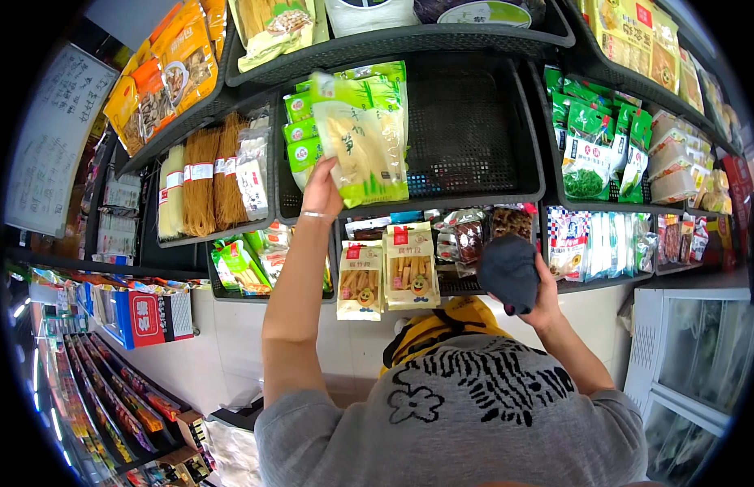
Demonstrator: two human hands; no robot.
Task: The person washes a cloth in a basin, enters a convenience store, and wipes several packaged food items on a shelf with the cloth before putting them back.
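Note:
My left hand (321, 188) grips the lower left edge of a clear-and-green bag of bamboo shoots (362, 138). The bag stands tilted over the left part of a black plastic basket (507, 138). Behind and beside it are several more green packs (301, 134) in the same basket. On the right, my right hand (543, 299) is closed round a bunched dark grey cloth (507, 272), held below the basket's front edge; its fingers are partly hidden.
Two packs of dried tofu sticks (409, 272) stand in the lower row. Noodle bundles (200, 183) sit in the left basket, green-and-white packets (588, 150) in the right one. A glass-door fridge (693, 349) is at right, a blue-and-red box (149, 316) at left.

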